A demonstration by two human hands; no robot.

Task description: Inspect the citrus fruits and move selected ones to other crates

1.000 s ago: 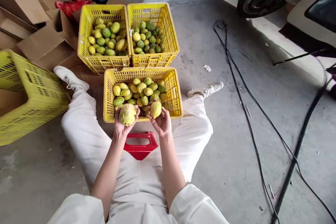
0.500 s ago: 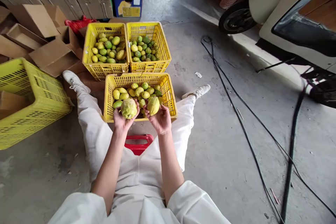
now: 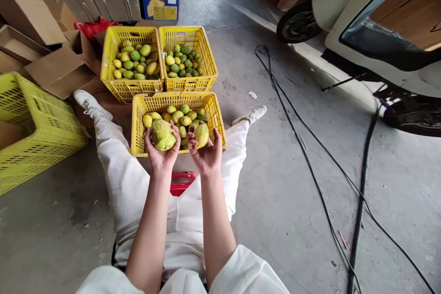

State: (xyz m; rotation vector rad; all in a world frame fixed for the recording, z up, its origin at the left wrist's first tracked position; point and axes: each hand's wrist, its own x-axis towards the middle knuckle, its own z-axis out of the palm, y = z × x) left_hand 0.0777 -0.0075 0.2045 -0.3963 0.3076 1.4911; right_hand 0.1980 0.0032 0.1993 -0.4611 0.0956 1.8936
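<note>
Crates [image 3: 138, 151] – perforated yellow plastic, slight sheen. Fruit [image 3: 162, 134] skin matt, pitted, rough. Floor [image 3: 285, 193] bare concrete, rough, stained. Boxes [image 3: 58, 71] far left – plain matt cardboard. Trousers [image 3: 120, 179] white cloth. Stool [image 3: 181, 183] glossy red plastic.

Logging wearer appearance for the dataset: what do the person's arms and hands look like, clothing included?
Both forearms are bare; white sleeves are pushed up above the elbows. The left hand and right hand wear no gloves. No watch, rings or markings are visible. White trousers and white sneakers match the sleeves.
</note>
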